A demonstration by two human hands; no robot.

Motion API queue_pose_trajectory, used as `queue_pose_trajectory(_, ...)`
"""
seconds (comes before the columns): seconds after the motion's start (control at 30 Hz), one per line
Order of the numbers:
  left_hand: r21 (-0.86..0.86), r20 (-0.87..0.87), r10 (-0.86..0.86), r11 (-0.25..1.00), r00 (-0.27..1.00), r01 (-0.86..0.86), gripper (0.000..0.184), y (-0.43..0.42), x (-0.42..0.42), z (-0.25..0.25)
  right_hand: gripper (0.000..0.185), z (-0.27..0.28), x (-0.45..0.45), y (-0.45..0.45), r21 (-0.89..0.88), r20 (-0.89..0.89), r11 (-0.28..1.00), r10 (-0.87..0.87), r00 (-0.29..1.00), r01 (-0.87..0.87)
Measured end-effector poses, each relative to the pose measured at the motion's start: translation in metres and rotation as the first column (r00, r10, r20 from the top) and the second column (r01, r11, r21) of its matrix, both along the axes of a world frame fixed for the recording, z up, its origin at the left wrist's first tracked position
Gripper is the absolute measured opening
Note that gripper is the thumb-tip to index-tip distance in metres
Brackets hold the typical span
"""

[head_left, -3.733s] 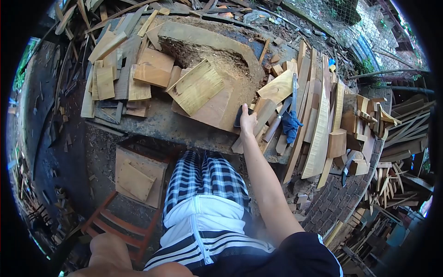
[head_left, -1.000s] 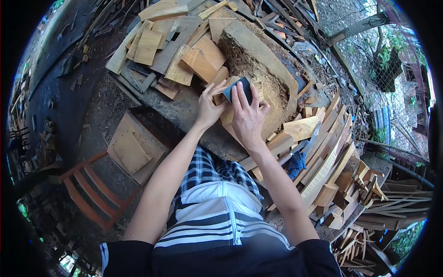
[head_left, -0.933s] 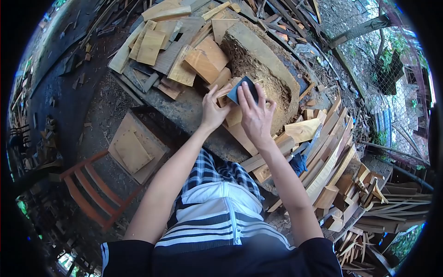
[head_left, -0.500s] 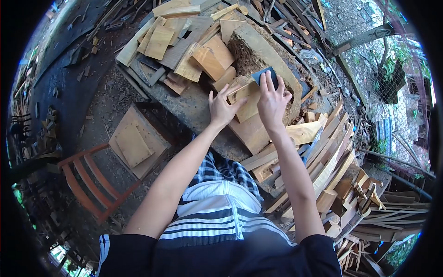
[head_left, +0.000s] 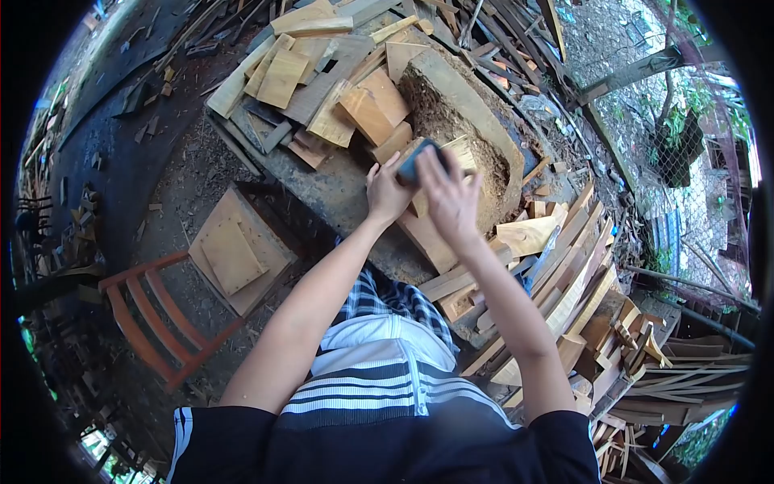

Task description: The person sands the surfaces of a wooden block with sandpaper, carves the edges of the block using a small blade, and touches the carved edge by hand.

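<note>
Near the table's middle, my left hand (head_left: 389, 195) steadies a pale wooden block (head_left: 460, 153) by its left end, fingers and thumb around it. My right hand (head_left: 450, 202), blurred by motion, presses a dark blue-grey piece of sandpaper (head_left: 412, 163) onto the block's left part, close to my left fingers. The sandpaper and both hands cover much of the block. Under them, a larger light board (head_left: 430, 239) lies at a slant on the table (head_left: 343, 189).
Wood offcuts (head_left: 372, 105) are heaped behind my hands, beside a sawdust-filled hollow (head_left: 484, 184) with a thick rim. Long wood strips (head_left: 564, 282) pile up on the right. A reddish wooden chair (head_left: 173, 323) with a board on its seat stands to the left.
My right hand has moved left along the block with the sandpaper, from its right end to beside my left fingers. My left hand has stayed nearly in place.
</note>
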State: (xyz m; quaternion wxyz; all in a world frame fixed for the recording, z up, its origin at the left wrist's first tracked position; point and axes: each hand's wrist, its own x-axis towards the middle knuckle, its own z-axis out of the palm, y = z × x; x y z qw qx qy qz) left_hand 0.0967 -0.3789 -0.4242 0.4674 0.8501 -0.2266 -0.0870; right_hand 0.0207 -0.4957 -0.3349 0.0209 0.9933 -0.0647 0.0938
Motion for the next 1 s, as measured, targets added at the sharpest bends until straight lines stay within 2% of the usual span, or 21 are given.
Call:
queue_pose_trajectory(0.03,-0.010,-0.039,0.011,1.000,0.999,-0.011,0.050,-0.002,0.000,0.016,0.051,-0.002,0.005,-0.023,-0.076,0.009,0.996,-0.055,0.998,0.056)
queue_pose_trajectory(0.07,-0.004,-0.043,0.014,1.000,0.999,-0.014,0.049,-0.002,0.000,0.016,0.049,0.000,0.011,-0.039,0.000,0.023,0.989,-0.151,0.988,0.151)
queue_pose_trajectory(0.1,-0.007,-0.041,0.013,1.000,0.999,-0.013,0.049,-0.001,-0.001,0.017,0.049,-0.003,0.010,-0.032,-0.002,0.025,0.988,-0.152,0.988,0.152)
queue_pose_trajectory(0.17,0.046,-0.075,0.004,0.999,0.997,0.000,0.051,-0.003,0.000,0.014,0.047,-0.002,0.010,0.001,-0.089,0.023,0.989,-0.120,0.993,0.122)
queue_pose_trajectory(0.2,0.103,-0.043,-0.035,0.994,0.998,0.039,0.052,-0.002,0.000,-0.004,0.050,0.003,0.002,0.025,-0.035,0.000,0.999,-0.030,1.000,0.030)
queue_pose_trajectory(0.23,0.044,0.091,-0.054,0.998,0.994,0.050,0.051,0.003,-0.002,-0.012,0.050,0.013,-0.003,0.034,0.057,-0.016,0.998,0.021,1.000,-0.020)
queue_pose_trajectory(0.3,0.058,-0.138,-0.027,0.998,0.990,0.036,0.053,-0.001,0.003,0.019,0.049,0.003,0.001,0.000,-0.108,0.025,0.991,0.079,0.997,-0.075)
queue_pose_trajectory(0.33,0.020,-0.049,-0.015,1.000,0.999,0.016,0.055,-0.002,0.002,0.015,0.048,0.001,0.008,-0.019,-0.090,0.037,0.995,-0.038,0.999,0.042)
queue_pose_trajectory(0.37,0.022,-0.054,-0.009,1.000,0.998,0.010,0.055,0.000,-0.002,0.014,0.048,0.008,0.013,-0.031,-0.036,0.030,0.991,-0.130,0.991,0.131)
queue_pose_trajectory(0.43,0.042,-0.051,-0.011,0.999,0.999,0.013,0.056,-0.002,0.000,0.017,0.045,0.004,0.019,-0.014,-0.058,0.018,0.976,-0.211,0.977,0.212)
queue_pose_trajectory(0.5,0.069,-0.158,-0.027,0.997,0.987,0.038,0.054,-0.001,0.003,0.003,0.042,0.000,0.005,0.025,0.010,0.073,0.999,-0.038,0.997,0.038)
queue_pose_trajectory(0.57,0.052,-0.080,-0.005,0.999,0.997,0.009,0.054,-0.001,0.001,0.005,0.043,0.003,-0.003,0.013,0.107,0.089,0.991,0.076,0.993,-0.085)
queue_pose_trajectory(0.63,0.029,-0.039,0.018,0.999,0.999,-0.016,0.052,-0.002,0.001,0.016,0.043,0.002,0.009,-0.025,-0.057,0.051,0.992,-0.113,0.992,0.116)
queue_pose_trajectory(0.67,0.037,-0.051,0.017,0.999,0.999,-0.015,0.052,-0.001,0.000,0.019,0.043,0.003,0.013,-0.039,0.007,0.024,0.981,-0.193,0.981,0.193)
queue_pose_trajectory(0.77,0.051,-0.097,-0.021,0.998,0.995,0.026,0.055,-0.001,0.002,0.017,0.042,0.000,0.008,0.002,-0.070,-0.011,0.992,-0.102,0.995,0.101)
queue_pose_trajectory(0.8,0.063,-0.119,-0.010,0.998,0.993,0.018,0.057,0.000,0.001,0.005,0.043,0.003,-0.002,0.023,0.067,0.019,0.998,-0.018,1.000,0.017)
queue_pose_trajectory(0.83,0.063,-0.120,-0.009,0.998,0.993,0.017,0.057,-0.002,0.003,0.010,0.046,-0.002,-0.005,0.014,0.098,0.034,0.994,0.043,0.998,-0.047)
queue_pose_trajectory(0.9,0.009,-0.103,-0.013,1.000,0.995,0.014,0.057,-0.001,0.002,0.025,0.047,-0.006,0.008,-0.035,0.035,0.017,0.991,-0.132,0.991,0.131)
queue_pose_trajectory(0.97,-0.007,-0.094,-0.039,0.999,0.995,0.039,0.059,0.002,0.001,0.018,0.045,0.002,0.011,-0.085,0.104,-0.159,0.893,-0.420,0.893,0.439)
queue_pose_trajectory(1.0,0.003,-0.094,-0.044,0.999,0.995,0.044,0.061,0.003,0.000,0.016,0.045,0.002,0.004,-0.096,0.098,-0.146,0.890,-0.430,0.891,0.446)
